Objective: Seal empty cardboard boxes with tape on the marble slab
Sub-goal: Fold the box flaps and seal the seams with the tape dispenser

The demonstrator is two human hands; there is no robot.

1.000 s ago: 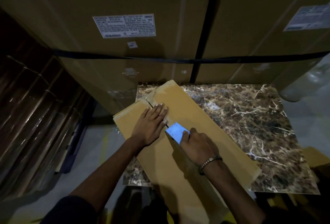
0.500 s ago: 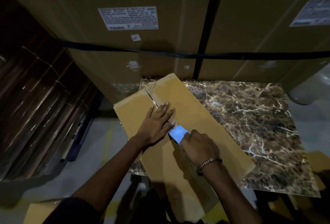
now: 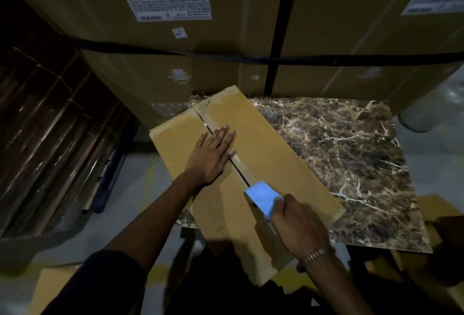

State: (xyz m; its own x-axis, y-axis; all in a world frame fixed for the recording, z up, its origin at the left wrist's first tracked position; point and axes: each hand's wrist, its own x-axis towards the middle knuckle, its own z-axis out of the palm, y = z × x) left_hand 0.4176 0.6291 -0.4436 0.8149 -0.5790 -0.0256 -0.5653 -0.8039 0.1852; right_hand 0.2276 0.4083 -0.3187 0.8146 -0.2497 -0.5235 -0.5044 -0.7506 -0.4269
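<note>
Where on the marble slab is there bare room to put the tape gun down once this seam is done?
Bare marble slab lies right of the box, running back to the big cartons and forward to the near edge. The left side is crowded: the box overhangs the slab, the left hand lies flat on it and the right hand grips the tape gun.

light: dim, warm, coming from overhead | brightest: pale-blue tape dispenser (image 3: pixel 262 199) and glossy tape strip (image 3: pixel 242 165) showing faint glare | shadows: dark pool below the box (image 3: pixel 263 139), left side and lower corners near black | lens: wide-angle bowing at the edges | sharpness: soft, carton labels (image 3: pixel 166 2) unreadable
</note>
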